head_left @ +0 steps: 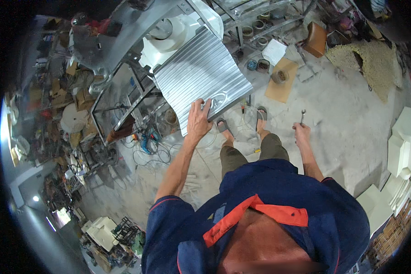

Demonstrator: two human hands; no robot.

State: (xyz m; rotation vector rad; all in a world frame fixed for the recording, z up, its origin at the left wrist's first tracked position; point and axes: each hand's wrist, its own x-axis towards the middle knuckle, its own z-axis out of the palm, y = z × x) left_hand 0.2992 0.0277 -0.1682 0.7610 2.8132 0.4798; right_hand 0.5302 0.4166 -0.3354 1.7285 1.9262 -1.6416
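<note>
My left hand [199, 119] is at the near edge of a ribbed silver metal panel [198, 68]. Its fingers bend over the surface beside an oval recess [219, 99]; whatever the thumb does underneath is hidden. The panel leans at a slant against a white housing [180, 39] with a round opening, on a metal frame. Off to the right, away from the panel, my right hand [302, 134] is closed around a small metal wrench [303, 115], whose head sticks up past the fingers.
Left of my feet, a blue power tool [145, 142] lies among tangled cables [162, 155]. Ahead stand small tubs [262, 65] and a jar [281, 76] on brown cardboard [275, 93]. White panels [404, 150] are stacked at right. An angled metal frame [123, 121] borders the left side.
</note>
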